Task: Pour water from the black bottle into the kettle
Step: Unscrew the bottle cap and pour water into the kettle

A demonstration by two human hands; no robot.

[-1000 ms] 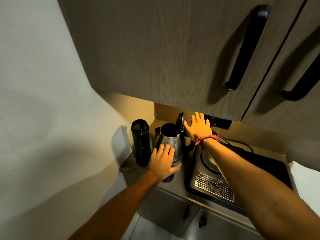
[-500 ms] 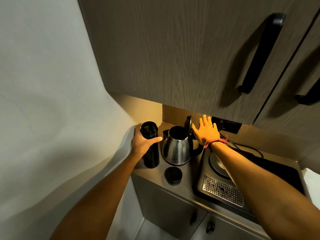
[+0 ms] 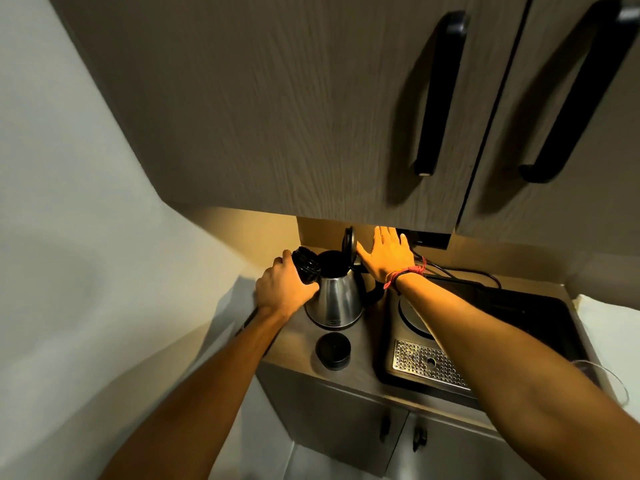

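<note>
The steel kettle stands on the counter with its black lid flipped upright. My left hand is shut on the black bottle, which is lifted and tilted, its open mouth right by the kettle's opening. Most of the bottle's body is hidden behind my hand. My right hand is flat with fingers spread, pressed against the raised lid and holding nothing. The bottle's black cap lies on the counter in front of the kettle.
A black tray with a round base plate and a metal drip grate sits right of the kettle. Cables run behind it. Wall cabinets hang low overhead. The wall is at the left; lower cabinet doors are below.
My left hand left the cap on the counter, took hold of the black bottle, lifted it and tilted it toward the kettle's opening. My right hand stayed at the lid.
</note>
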